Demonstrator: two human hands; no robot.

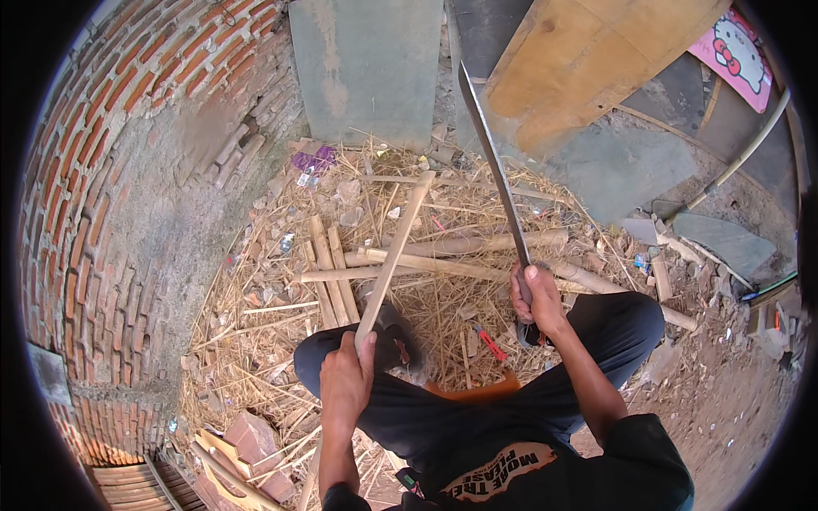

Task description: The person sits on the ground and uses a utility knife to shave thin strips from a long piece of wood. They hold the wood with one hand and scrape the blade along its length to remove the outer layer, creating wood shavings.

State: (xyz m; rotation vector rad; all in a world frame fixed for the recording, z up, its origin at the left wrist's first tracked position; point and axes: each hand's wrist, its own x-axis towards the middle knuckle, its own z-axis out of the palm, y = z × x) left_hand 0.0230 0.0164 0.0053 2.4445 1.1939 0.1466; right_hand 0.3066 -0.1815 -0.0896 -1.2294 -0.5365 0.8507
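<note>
My left hand (344, 376) is closed round a flat bamboo strip (395, 252), which slants up and away over the ground. Its lower end runs back past my wrist beside the forearm. In my right hand (538, 300) is the handle of a machete (496, 163), its long dark blade pointing up and away, tilted slightly left. Blade and strip are apart. Between my bent legs lies a small red-handled tool (491, 344) on the straw. Beyond my left knee, several short split bamboo pieces (325, 260) lie side by side, close to crossing bamboo poles (477, 245).
A brick wall (102, 204) curves along the left. Grey boards (366, 77) and a tan wooden panel (596, 60) lean at the back. Straw, bamboo shavings and rubble cover the ground, with a purple wrapper (315, 162) at the far left. Broken brick-coloured blocks (256, 443) lie at lower left.
</note>
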